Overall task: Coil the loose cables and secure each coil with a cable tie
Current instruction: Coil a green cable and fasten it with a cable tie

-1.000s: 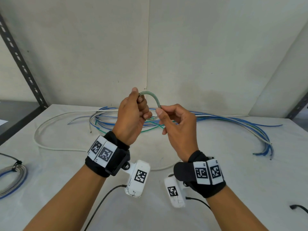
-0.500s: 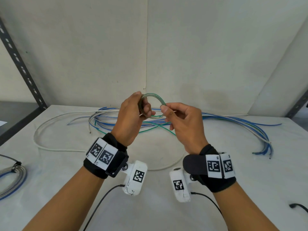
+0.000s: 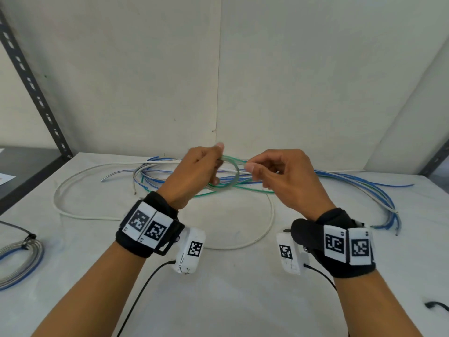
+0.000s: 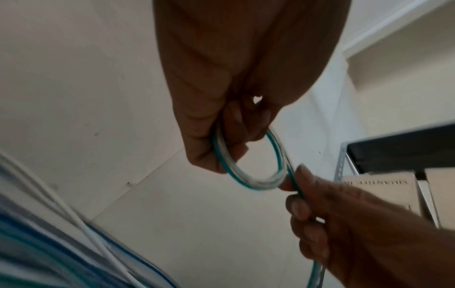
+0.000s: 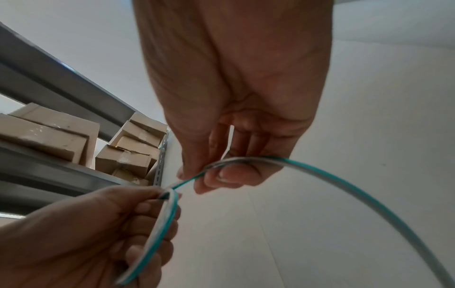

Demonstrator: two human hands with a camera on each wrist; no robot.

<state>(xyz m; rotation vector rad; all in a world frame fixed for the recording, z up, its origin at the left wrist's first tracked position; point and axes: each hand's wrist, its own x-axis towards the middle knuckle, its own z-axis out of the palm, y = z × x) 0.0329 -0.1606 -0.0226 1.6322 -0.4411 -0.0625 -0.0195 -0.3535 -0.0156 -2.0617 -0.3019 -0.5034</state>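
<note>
A thin green-and-clear cable (image 3: pixel 235 176) is wound into a small loop (image 4: pixel 248 182) above the table. My left hand (image 3: pixel 215 166) grips one side of the loop, fingers curled round its turns (image 5: pixel 157 230). My right hand (image 3: pixel 254 169) pinches the running part of the same cable (image 5: pixel 344 180) between thumb and forefinger, right beside the loop. From there the cable's free length trails down to the table (image 3: pixel 243 276). I see no cable tie in either hand.
Loose blue, white and green cables (image 3: pixel 352 182) lie in a tangle along the back of the table. A white cable (image 3: pixel 268 215) curves toward me. A tied coil (image 3: pixel 21 259) sits at the left edge. A metal shelf carries cardboard boxes (image 5: pixel 49 136).
My right hand has led the cable round and away to the right, adding to the loop. The loop has tipped from upright to lying flatter between my hands.
</note>
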